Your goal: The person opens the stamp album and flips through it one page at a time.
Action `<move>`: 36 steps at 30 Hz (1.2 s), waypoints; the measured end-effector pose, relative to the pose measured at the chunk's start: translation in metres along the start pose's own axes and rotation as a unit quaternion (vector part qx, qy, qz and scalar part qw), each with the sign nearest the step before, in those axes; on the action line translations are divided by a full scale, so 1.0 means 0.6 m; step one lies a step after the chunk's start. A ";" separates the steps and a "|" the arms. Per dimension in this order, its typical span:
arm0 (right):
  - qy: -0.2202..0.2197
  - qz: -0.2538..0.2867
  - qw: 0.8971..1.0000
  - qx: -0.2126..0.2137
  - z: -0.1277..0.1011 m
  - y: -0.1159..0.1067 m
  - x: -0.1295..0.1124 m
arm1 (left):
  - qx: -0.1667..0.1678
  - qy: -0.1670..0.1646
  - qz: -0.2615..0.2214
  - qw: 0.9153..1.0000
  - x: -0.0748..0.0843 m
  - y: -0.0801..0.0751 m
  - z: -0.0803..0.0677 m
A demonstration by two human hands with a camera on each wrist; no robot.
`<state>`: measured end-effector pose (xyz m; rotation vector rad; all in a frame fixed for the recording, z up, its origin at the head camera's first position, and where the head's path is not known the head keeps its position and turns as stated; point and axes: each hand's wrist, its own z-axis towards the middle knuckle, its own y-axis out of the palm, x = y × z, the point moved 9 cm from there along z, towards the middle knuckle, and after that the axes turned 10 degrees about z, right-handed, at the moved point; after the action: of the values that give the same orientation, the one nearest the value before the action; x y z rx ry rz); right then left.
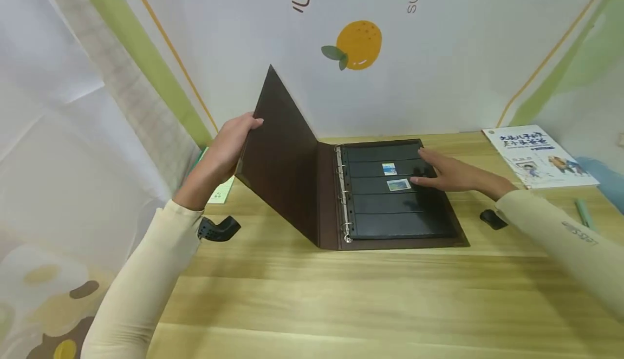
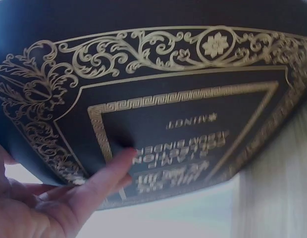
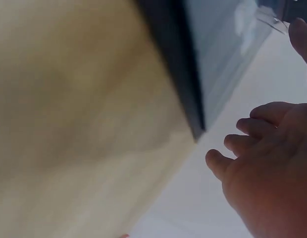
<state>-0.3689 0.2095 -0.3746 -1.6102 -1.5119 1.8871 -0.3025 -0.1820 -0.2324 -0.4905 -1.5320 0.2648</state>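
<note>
The raised front cover (image 1: 280, 153) of the brown stamp binder (image 1: 390, 240) is gripped at its edge by the left hand (image 1: 229, 145). The black pocket page (image 1: 390, 207) is pressed by the right hand (image 1: 446, 174), fingers flat and open, just beside two stamps (image 1: 398, 184). Beyond that wrist a booklet (image 1: 538, 156) is seen on the wooden table (image 1: 341, 305).

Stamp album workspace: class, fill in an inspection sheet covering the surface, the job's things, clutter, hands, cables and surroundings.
Surface: light wooden table.
Job's things: brown ring-binder album lying open, front cover raised; black pocket page holding two stamps.
Clutter: booklet, green pen, small black object, green paper.
Hands: left hand grips the cover's edge; right hand rests flat on the page.
Cables: nothing seen.
Surroundings: white backdrop with an orange print.
</note>
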 end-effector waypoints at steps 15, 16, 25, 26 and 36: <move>0.010 -0.008 1.000 -0.006 -0.048 0.034 0.046 | 0.077 -0.008 0.049 0.996 -0.093 -0.081 -0.028; 0.015 -0.007 1.000 -0.008 -0.052 0.034 0.051 | 0.077 -0.010 0.062 0.995 -0.099 -0.083 -0.027; 0.062 0.006 0.998 -0.010 -0.099 0.017 0.100 | 0.043 -0.023 0.142 0.989 -0.138 -0.060 0.018; 0.063 0.008 0.998 -0.008 -0.103 0.013 0.103 | 0.042 -0.021 0.158 0.986 -0.141 -0.058 0.026; 0.073 0.026 0.997 0.007 -0.114 0.018 0.113 | 0.061 0.018 0.357 0.932 -0.186 -0.037 0.051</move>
<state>-0.3325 0.2905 -0.4134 -1.7550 -1.4062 1.7581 -0.3401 -0.2484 -0.3219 -0.9394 -1.2401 0.9018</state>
